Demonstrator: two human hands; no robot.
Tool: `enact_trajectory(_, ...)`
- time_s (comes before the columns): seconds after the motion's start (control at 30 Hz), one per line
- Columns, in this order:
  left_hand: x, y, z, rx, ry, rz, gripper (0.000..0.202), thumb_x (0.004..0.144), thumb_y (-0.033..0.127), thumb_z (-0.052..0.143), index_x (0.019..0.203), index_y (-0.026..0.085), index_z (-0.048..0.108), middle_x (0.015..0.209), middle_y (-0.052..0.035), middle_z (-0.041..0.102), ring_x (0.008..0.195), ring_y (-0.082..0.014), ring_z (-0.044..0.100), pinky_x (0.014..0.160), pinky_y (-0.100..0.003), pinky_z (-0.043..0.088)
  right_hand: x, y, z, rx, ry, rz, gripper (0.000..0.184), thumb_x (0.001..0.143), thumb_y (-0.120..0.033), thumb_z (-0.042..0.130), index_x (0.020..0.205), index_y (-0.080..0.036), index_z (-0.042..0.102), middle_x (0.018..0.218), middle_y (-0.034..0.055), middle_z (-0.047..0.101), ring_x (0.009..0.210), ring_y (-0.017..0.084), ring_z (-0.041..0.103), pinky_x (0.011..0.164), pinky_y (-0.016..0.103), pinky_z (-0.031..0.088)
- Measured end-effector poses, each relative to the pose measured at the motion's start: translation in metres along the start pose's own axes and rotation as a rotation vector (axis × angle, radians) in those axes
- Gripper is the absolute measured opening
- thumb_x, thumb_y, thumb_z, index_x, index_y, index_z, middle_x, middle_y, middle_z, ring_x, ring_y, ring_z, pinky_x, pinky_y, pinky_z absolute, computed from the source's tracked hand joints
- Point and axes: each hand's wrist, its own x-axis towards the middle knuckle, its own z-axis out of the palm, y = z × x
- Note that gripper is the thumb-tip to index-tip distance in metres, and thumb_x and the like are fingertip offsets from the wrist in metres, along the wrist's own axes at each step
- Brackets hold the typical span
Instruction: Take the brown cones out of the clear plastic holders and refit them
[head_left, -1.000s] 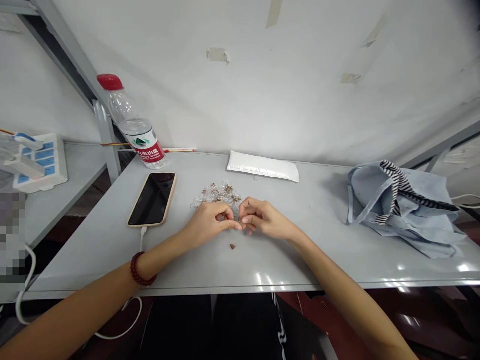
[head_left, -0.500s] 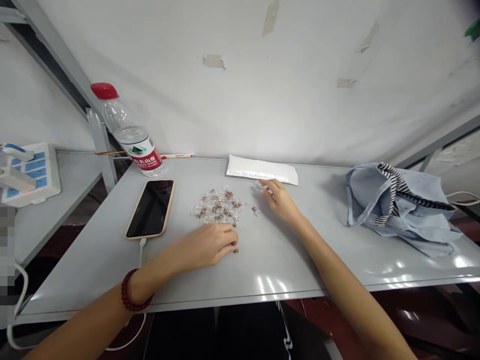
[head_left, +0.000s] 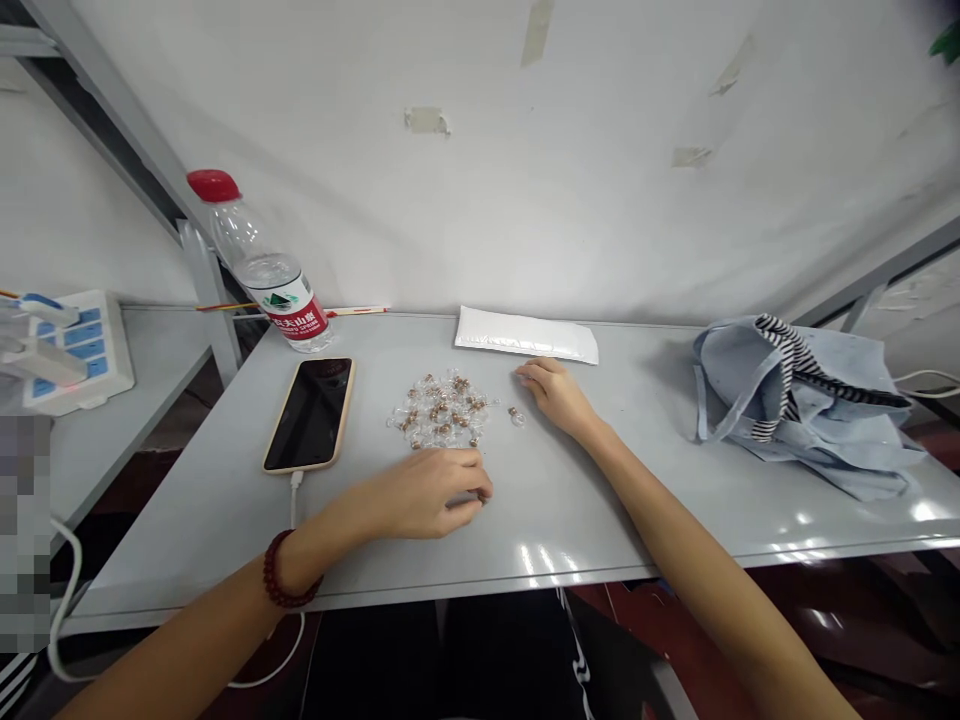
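A loose pile of small clear plastic pieces with brown bead-like parts (head_left: pixel 444 412) lies on the grey table. My left hand (head_left: pixel 431 492), with a dark red bead bracelet (head_left: pixel 274 572) at the wrist, rests just in front of the pile. Its thumb and forefinger close around a small brown bead (head_left: pixel 482 499), mostly covered by the fingers. To the right of the pile, my right hand (head_left: pixel 556 392) lies low on the table with its fingers drawn together; whatever is under the fingertips is hidden. One single clear piece with a brown part (head_left: pixel 516 416) sits between that hand and the pile.
A white padded envelope (head_left: pixel 525 334) lies against the wall. On the left are a phone (head_left: pixel 310 415) on a charging cable, a water bottle (head_left: pixel 289 300) and a power strip (head_left: pixel 86 345). A light blue cloth bag (head_left: pixel 802 400) is heaped at the right.
My right hand's fingers have closed over the clear piece that showed at their tips. The left fingers have come over the brown bead that lay beside the thumb.
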Motion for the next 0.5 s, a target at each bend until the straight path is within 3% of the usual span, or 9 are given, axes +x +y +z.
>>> enact_trajectory(0.17, 0.001, -0.001, 0.004, -0.014, 0.024, -0.001, 0.013, 0.085, 0.014, 0.051, 0.081, 0.017, 0.063, 0.086, -0.0019, 0.061, 0.076, -0.0136, 0.058, 0.069, -0.024, 0.043, -0.002, 0.002, -0.002, 0.066, 0.055, 0.104, 0.031, 0.086, -0.014, 0.038, 0.103, -0.014, 0.064, 0.097, 0.0150, 0.061, 0.092, 0.026, 0.057, 0.080, 0.041, 0.047)
enact_trajectory(0.3, 0.003, -0.007, 0.006, -0.096, 0.114, -0.035, 0.013, 0.086, 0.013, 0.052, 0.078, 0.015, 0.062, 0.080, -0.0017, 0.061, 0.071, -0.0121, 0.056, 0.067, -0.024, 0.044, -0.004, -0.004, -0.008, 0.155, 0.102, 0.190, 0.032, 0.090, -0.017, 0.033, 0.109, -0.016, 0.059, 0.095, 0.0114, 0.063, 0.088, 0.022, 0.061, 0.078, 0.038, 0.048)
enact_trajectory(0.4, 0.005, -0.010, 0.006, -0.232, 0.227, -0.089, 0.008, 0.083, 0.014, 0.055, 0.078, 0.014, 0.062, 0.079, -0.0020, 0.062, 0.068, -0.0109, 0.056, 0.064, -0.023, 0.048, -0.005, -0.016, -0.015, 0.381, 0.098, 0.275, 0.023, 0.089, -0.025, 0.043, 0.104, -0.017, 0.059, 0.090, 0.0076, 0.066, 0.082, 0.019, 0.063, 0.076, 0.036, 0.050)
enact_trajectory(0.5, 0.007, -0.011, 0.004, -0.427, 0.366, -0.150, 0.008, 0.080, 0.014, 0.057, 0.084, 0.014, 0.064, 0.087, -0.0040, 0.064, 0.077, -0.0122, 0.061, 0.069, -0.024, 0.054, -0.007, -0.032, -0.022, 0.722, 0.093, 0.341, 0.014, 0.083, -0.031, 0.058, 0.090, -0.018, 0.058, 0.090, 0.0054, 0.066, 0.085, 0.019, 0.065, 0.080, 0.037, 0.050)
